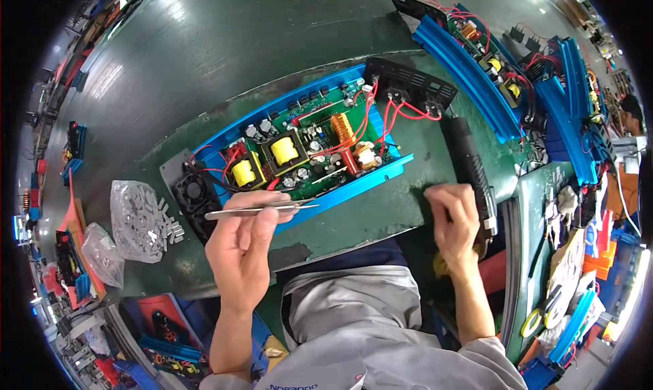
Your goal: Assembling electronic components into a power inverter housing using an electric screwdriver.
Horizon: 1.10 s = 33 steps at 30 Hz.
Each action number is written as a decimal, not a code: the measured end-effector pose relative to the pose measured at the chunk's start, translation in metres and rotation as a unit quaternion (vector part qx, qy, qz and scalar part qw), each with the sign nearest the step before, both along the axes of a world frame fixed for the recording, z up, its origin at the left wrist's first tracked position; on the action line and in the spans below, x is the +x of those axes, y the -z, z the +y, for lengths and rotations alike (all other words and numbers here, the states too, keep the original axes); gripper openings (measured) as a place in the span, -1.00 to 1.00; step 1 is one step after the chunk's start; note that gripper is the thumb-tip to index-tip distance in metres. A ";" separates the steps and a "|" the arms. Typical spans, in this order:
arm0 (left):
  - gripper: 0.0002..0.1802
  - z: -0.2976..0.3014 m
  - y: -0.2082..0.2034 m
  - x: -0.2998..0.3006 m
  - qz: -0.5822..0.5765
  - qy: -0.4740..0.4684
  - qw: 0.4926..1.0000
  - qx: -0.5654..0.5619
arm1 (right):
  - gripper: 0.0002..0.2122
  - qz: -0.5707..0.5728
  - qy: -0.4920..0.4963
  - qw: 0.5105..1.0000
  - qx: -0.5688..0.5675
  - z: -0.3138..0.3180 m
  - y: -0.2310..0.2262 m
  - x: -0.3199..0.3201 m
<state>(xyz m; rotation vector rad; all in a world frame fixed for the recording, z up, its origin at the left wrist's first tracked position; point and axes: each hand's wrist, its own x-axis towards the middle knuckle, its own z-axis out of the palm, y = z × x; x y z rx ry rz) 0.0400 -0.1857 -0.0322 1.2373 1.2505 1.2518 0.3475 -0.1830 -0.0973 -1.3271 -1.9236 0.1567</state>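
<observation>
My left hand (pixel 239 244) holds a pair of metal tweezers (pixel 231 213) between thumb and fingers, with the tips pointing right over the near edge of a blue metal case (pixel 340 195). Inside the case lies a green circuit board with yellow-wrapped transformers (pixel 284 150), a copper coil (pixel 342 128) and red wires. A black fan end plate (pixel 197 193) is at its left end, and a black slotted end plate (pixel 411 84) at its right. My right hand (pixel 454 221) rests near the table's front edge with curled fingers; whatever is in them is hidden. Beside it lies a black electric screwdriver (pixel 471 160).
Open plastic bags of small metal pieces (pixel 141 220) lie on the left. More blue cases with boards (pixel 469 77) stand at the far right, their red wires loose. A side surface on the right holds tape rolls (pixel 532 323) and other clutter.
</observation>
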 end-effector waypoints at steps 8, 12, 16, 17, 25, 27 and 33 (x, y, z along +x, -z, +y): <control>-0.71 -0.003 -0.014 0.018 -0.027 0.020 0.997 -0.063 | -0.77 0.206 -0.119 0.940 -0.244 -0.003 -0.049 -0.054; -0.72 -0.002 -0.016 0.024 -0.022 0.041 0.996 -0.079 | -0.72 0.230 -0.145 0.936 -0.224 -0.002 -0.045 -0.061; -0.76 -0.005 -0.018 0.032 0.013 0.026 0.997 -0.072 | -0.72 0.218 -0.161 0.939 -0.213 -0.003 -0.047 -0.064; -0.76 -0.006 -0.018 0.033 0.014 0.025 0.997 -0.072 | -0.72 0.218 -0.161 0.938 -0.213 -0.003 -0.047 -0.064; -0.84 -0.012 -0.021 0.028 0.071 0.033 0.996 -0.047 | -0.66 0.055 -0.008 0.995 -0.082 -0.013 -0.051 -0.035; -0.86 -0.007 -0.013 0.015 0.141 -0.004 0.989 0.042 | -0.60 -0.039 0.182 0.982 -0.016 -0.012 -0.047 -0.009; -0.87 0.007 0.012 0.002 0.268 -0.028 0.949 0.162 | -0.51 -0.055 0.223 0.968 -0.103 -0.040 -0.022 0.025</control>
